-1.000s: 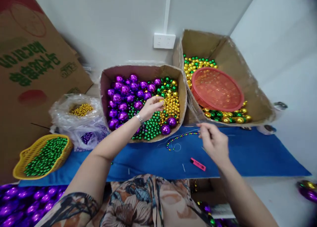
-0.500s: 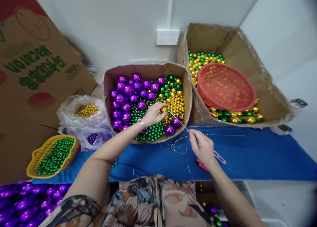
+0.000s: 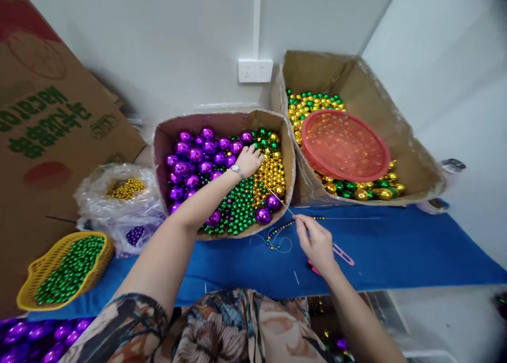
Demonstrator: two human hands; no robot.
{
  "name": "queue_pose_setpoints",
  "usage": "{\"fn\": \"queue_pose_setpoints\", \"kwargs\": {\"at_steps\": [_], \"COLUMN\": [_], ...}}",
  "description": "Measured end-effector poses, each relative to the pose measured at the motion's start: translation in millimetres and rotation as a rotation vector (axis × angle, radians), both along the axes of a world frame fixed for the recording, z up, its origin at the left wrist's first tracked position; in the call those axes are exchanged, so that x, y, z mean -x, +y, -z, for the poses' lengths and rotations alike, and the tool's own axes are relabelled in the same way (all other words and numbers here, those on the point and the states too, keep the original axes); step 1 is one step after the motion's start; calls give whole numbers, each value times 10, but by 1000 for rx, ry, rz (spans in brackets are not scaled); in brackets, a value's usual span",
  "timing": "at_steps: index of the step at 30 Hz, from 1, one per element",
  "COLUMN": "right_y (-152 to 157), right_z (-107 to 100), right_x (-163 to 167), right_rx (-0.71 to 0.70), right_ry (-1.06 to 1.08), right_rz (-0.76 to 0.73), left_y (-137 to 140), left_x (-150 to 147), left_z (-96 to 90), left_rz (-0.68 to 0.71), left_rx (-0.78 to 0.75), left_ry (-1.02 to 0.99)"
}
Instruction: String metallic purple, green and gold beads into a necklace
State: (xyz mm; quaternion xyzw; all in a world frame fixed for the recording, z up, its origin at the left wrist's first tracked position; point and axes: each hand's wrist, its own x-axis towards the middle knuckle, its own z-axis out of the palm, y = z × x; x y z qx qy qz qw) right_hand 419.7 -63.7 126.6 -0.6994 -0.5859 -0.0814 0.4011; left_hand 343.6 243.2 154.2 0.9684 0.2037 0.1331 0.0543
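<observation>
My left hand (image 3: 249,161), with a watch (image 3: 236,170) on the wrist, reaches into a cardboard box (image 3: 291,186) of shiny beads. Its fingers are spread and pointing down at the back edge of the small gold beads (image 3: 271,170), beside the larger green beads (image 3: 264,140); whether they touch any is unclear. Thumb and fingers of my right hand (image 3: 316,242) pinch a long thin needle (image 3: 282,201), whose tip points over the box's front rim. Below that hand, a strand of small multicoloured beads (image 3: 277,231) with loose thread lies on the blue cloth (image 3: 253,270).
A second box (image 3: 380,93) at the right holds gold and green beads and a red basket (image 3: 346,146). On the left stand a yellow basket (image 3: 101,265) of green beads and plastic bags (image 3: 89,186). A pink clip-like tool (image 3: 344,254) lies near my right hand.
My left hand has moved from near the needle tip toward the back of the box, its fingers spreading. My right hand still holds the needle. The whole view has shifted slightly.
</observation>
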Motion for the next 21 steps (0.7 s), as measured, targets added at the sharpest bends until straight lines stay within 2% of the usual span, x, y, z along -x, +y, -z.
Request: {"fn": "queue_pose_setpoints", "kwargs": {"at_steps": [2, 3, 5, 7, 9, 11, 13, 21], "right_y": [6, 7, 6, 9, 20, 38, 57, 90], "right_z": [-15, -23, -35, -40, -38, -32, -24, 4], "right_x": [-10, -13, -12, 3, 29, 55, 74, 100], "right_rx": [-16, -23, -33, -30, -20, -13, -11, 42], "right_ry": [8, 13, 19, 23, 26, 21, 0, -68], "right_rz": [17, 23, 23, 4, -27, -53, -68, -110], "left_y": [-70, -128, -285, -474, -660, -810, -910, -1007], "left_x": [82, 148, 322, 534, 744, 920, 1048, 1237], "left_z": [-26, -44, -88, -137, -179, -199, -188, -49], "left_rz": [-12, -15, 8, 63, 69, 41, 15, -22], "left_rx": [172, 319, 722, 1159, 1426, 1553, 1608, 1682], "left_ry": [-185, -305, -525, -634, -664, -675, -688, -800]}}
